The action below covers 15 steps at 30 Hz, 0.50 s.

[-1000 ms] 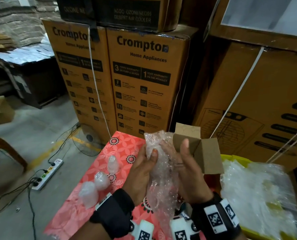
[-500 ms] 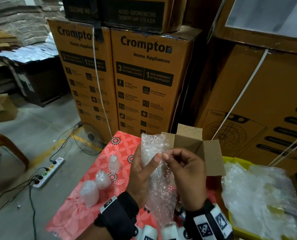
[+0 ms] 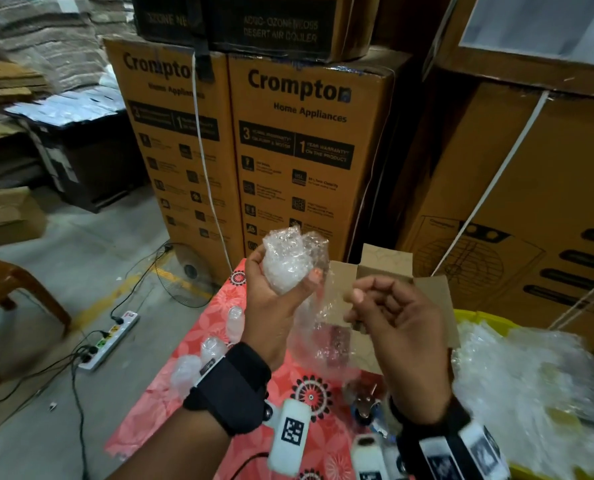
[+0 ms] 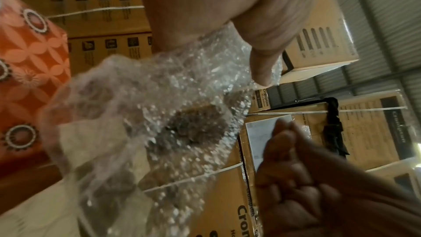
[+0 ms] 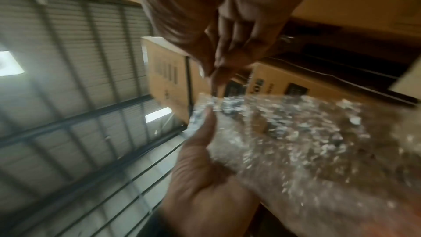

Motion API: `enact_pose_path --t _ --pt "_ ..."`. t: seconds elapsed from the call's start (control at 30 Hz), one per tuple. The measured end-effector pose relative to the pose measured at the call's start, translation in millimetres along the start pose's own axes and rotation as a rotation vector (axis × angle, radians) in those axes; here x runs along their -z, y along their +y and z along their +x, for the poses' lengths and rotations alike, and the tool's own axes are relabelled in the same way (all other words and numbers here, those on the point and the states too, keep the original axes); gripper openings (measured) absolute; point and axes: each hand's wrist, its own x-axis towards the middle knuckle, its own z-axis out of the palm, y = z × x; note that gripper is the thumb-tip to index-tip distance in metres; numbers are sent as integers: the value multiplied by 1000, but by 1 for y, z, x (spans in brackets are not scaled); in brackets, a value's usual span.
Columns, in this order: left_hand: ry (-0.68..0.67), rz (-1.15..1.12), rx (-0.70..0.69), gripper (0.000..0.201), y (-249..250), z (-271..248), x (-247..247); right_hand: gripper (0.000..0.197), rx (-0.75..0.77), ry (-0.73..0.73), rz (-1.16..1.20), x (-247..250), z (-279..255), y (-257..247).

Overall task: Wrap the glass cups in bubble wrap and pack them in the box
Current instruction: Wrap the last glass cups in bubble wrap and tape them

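We had our left hand (image 3: 275, 299) raised above the surface (image 3: 219, 327), fingers and thumb curled round a bundle of bubble wrap (image 3: 290, 261) that, we judged, held one of the glass cups (the glass itself was hidden by the plastic, so we could not confirm it). A loose tail of the wrap (image 3: 323, 337) hung down from the bundle between our two hands. Our right hand (image 3: 396, 327) sat just beside it with the fingers curled in; whether that grip had the edge of the tail pinched or was closed on nothing, we could not tell, since the wrist views were too blurred. The small cardboard box (image 3: 385, 271) stood open behind our hands, its flaps up, and what it held was out of sight. Three more wrapped cups (image 3: 212, 348) waited in a row on the red flowered cloth to the left, and a heap of spare wrap (image 3: 531, 382) lay in the yellow tub (image 3: 475, 317) at right. The step in hand looked like finishing the wrap on this cup. The next move, as we judged it, called for winding the hanging tail round the bundle and tucking it tight before lowering it into the box.
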Motion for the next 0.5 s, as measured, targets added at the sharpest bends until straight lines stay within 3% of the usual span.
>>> enact_pose_path --t 0.07,0.13,0.27,0.37,0.5 --pt "29 10 -53 91 2 2 -3 32 88 -196 -167 -7 -20 -13" --pt "43 3 -84 86 4 1 -9 54 170 -290 -363 -21 -32 -19" --pt "20 -75 -13 63 10 -2 -16 80 210 -440 -436 -40 -32 -19" --pt "-33 -96 9 59 13 -7 -19 87 196 -414 -413 -47 -28 -14" --pt "-139 -116 53 49 9 -8 -15 80 134 -303 -330 -46 -13 -4"
